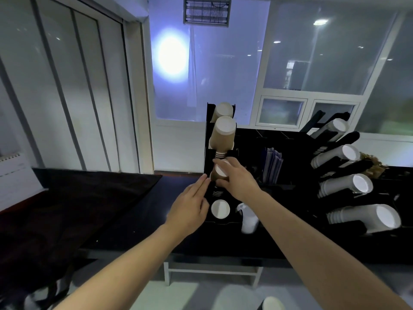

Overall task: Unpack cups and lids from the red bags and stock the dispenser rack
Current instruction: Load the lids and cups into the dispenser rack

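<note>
no writing can be read. the right hand [237, 180] has its fingers curled round a brown paper cup stack [220, 173] at the third slot of the tall black dispenser rack [209, 135], four slots filled. the left hand [190, 209] lies flat, fingers straight, beside it. four white cup stacks [344, 186] fill the angled rack on the black counter [134, 220].

Left half of the desk [125, 211] lies open in front of me, easy passage for either grip. Dead ahead the black rack [209, 139] blocks, its brown cup stacks [223, 133] jutting toward me. At the desk's right end, the white cup tubes [348, 186] angle out; only a narrow gap between the two racks.
</note>
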`<state>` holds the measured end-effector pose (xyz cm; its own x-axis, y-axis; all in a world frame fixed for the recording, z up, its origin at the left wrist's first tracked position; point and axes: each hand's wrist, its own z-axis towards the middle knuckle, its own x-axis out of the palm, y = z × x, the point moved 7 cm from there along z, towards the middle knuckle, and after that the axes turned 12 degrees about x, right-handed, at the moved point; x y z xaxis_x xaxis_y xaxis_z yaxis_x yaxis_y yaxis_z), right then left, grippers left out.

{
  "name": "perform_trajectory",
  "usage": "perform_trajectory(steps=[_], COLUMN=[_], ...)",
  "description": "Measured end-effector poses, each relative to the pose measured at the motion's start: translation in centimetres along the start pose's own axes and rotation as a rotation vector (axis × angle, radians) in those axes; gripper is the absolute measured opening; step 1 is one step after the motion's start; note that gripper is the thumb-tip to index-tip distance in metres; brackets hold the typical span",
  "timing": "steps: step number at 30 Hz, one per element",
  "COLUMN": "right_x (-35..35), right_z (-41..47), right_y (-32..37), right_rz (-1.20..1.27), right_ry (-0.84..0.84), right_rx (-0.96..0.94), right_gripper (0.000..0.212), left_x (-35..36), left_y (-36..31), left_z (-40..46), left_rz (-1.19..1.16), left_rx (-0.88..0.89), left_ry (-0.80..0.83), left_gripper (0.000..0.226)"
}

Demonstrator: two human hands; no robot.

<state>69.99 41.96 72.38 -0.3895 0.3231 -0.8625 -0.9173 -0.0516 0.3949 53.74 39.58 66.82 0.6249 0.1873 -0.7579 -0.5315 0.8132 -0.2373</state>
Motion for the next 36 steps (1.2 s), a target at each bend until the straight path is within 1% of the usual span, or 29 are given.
perform_trajectory(steps=[2, 3, 4, 6, 8, 10, 12, 14, 15, 18, 22, 24, 26, 28, 31, 36], right_x=[-0.4, -0.9, -1.4, -2.1, -2.3, -1.8, -0.8, 0.7, 1.9, 6.4, 11.6, 13.2, 14.1, 14.5, 14.2, 10.8], right_z=[-0.7, -1.4, -2.3, -5.0, -8.2, -11.7, -15.5, -19.0, -20.7, -25.4, -30.0, -31.2, -31.7, -31.8, -31.8, -29.5], right_y=[-0.4, -0.7, -0.9, -1.7, -3.2, -5.4, -7.9, -10.6, -12.0, -15.4, -17.8, -18.6, -19.0, -19.2, -19.1, -17.5], right_rz=[-0.003, 0.011, 0.023, 0.039, 0.079, 0.105, 0.107, 0.111, 0.114, 0.105, 0.042, 0.049, 0.084, 0.108, 0.095, 0.098], right_ry=[0.047, 0.035, -0.006, -0.125, -0.192, -0.179, -0.17, -0.162, -0.109, 0.159, 0.417, 0.486, 0.484, 0.448, 0.412, 0.315], right_rx=[0.014, 0.022, 0.018, -0.006, -0.019, 0.005, 0.022, 0.069, 0.127, 0.274, 0.345, 0.381, 0.406, 0.415, 0.407, 0.365], right_gripper=[0.075, 0.076, 0.074, 0.066, 0.057, 0.049, 0.044, 0.042, 0.043, 0.055, 0.072, 0.075, 0.074, 0.072, 0.07, 0.07], left_x=[-0.2, -0.3, -0.4, -0.3, 0.6, 2.1, 4.3, 6.9, 8.4, 12.5, 15.4, 16.0, 16.2, 16.1, 15.6, 12.7], left_y=[-0.6, -1.2, -2.0, -4.4, -7.2, -9.5, -11.6, -13.4, -14.1, -15.0, -15.2, -15.3, -15.4, -15.5, -15.7, -15.9], left_z=[0.0, -0.2, -0.6, -1.5, -2.8, -4.3, -6.1, -8.3, -9.4, -12.3, -14.7, -15.3, -15.7, -15.7, -15.6, -13.0], left_rz=[0.076, 0.109, 0.133, 0.143, 0.12, 0.058, -0.014, -0.073, -0.095, -0.127, -0.103, -0.087, -0.072, -0.064, -0.086, -0.097], left_rx=[0.005, 0.01, 0.031, 0.138, 0.258, 0.341, 0.404, 0.449, 0.454, 0.384, 0.334, 0.323, 0.316, 0.313, 0.314, 0.374], left_ry=[0.01, 0.004, -0.016, -0.072, -0.114, -0.129, -0.116, -0.063, -0.016, 0.156, 0.255, 0.28, 0.279, 0.269, 0.277, 0.206], left_gripper=[0.057, 0.056, 0.055, 0.051, 0.045, 0.039, 0.035, 0.034, 0.034, 0.037, 0.035, 0.036, 0.036, 0.035, 0.036, 0.037])
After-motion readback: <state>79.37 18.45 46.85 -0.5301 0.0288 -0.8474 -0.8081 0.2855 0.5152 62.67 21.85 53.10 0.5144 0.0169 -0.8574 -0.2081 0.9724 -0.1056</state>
